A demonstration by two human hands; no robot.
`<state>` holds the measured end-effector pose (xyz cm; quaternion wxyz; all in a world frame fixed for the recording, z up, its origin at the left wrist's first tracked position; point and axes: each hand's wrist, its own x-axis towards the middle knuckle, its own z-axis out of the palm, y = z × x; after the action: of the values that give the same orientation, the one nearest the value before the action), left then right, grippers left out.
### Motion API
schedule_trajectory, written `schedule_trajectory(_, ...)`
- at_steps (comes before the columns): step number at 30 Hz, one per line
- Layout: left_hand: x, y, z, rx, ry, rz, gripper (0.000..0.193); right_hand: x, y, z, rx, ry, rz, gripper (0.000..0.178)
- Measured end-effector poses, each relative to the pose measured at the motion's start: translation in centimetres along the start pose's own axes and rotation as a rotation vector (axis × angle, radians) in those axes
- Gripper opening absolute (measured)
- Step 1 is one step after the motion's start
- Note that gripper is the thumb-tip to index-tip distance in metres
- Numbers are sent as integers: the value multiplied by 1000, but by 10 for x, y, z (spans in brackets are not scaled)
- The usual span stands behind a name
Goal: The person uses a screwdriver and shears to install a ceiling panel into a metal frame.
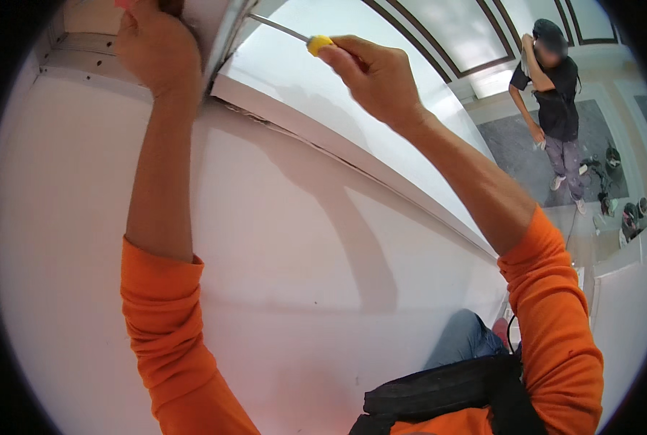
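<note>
On the head view, I have the right hand [381, 80] closed around the yellow handle of a screwdriver [318, 46], its tip up by the pale metal strip [226, 36]; contact unclear. Left hand [157, 54] sits left of the strip, fingers partly cropped, can't tell their grip. Looks like tip placement at that edge; I'd say next calls for a steady, lined-up shaft.

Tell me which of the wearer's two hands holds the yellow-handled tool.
The right hand, which grips the yellow-handled tool; the left hand, at the picture's upper edge, is apart from it.
</note>
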<state>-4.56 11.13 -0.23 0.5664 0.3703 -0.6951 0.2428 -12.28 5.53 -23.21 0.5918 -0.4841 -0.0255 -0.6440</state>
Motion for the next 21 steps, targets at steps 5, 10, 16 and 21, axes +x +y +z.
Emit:
schedule_trajectory(5,5,3,6,-111,-76,139,52,2,-6,-2,100,64,4,47)
schedule_trajectory(10,13,-6,-9,-357,-172,-48,50,4,-12,2,473,-433,215,50)
schedule_trajectory(16,-10,17,15,-226,-41,22,47,9,-4,-13,-989,326,-757,39)
schedule_trajectory(21,-4,20,-1,56,-30,7,50,-2,-23,-9,-426,41,-191,47)
